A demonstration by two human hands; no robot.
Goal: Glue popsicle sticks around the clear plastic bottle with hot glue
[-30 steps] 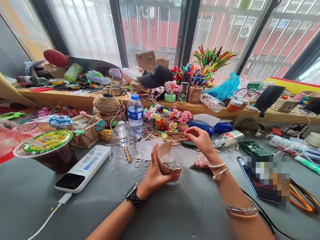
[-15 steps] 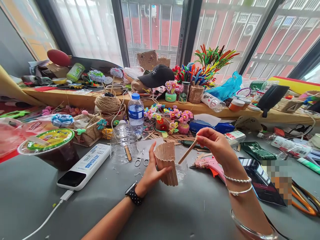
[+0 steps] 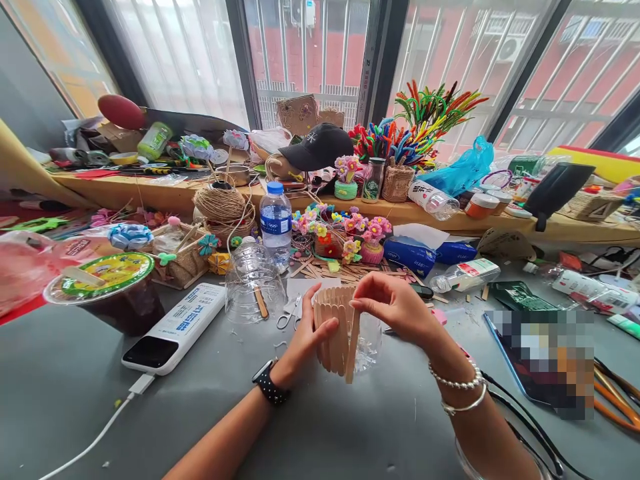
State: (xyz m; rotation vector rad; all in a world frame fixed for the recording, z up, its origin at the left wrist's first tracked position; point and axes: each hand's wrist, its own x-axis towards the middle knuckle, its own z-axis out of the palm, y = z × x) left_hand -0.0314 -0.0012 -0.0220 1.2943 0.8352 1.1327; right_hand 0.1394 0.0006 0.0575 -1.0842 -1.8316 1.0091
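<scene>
Fingers of the left hand [image 3: 303, 343] were wrapped around the near-left side of a small cup of wooden sticks [image 3: 331, 323], thumb across its front. The grip seemingly kept the cup upright and steady, low over the grey table [image 3: 350, 427] at the middle of the scene, and left its clear-plastic side [image 3: 369, 341] on the right uncovered. The right hand [image 3: 395, 308] arched over from the right, wrist bent, fingertips pinched on the top of one loose stick [image 3: 352, 347] — held upright against the cup's wall, apparently to line it up with its neighbours — while small scissors [image 3: 289, 315] and a cut clear bottle [image 3: 254, 280] lay just left of the cup.
</scene>
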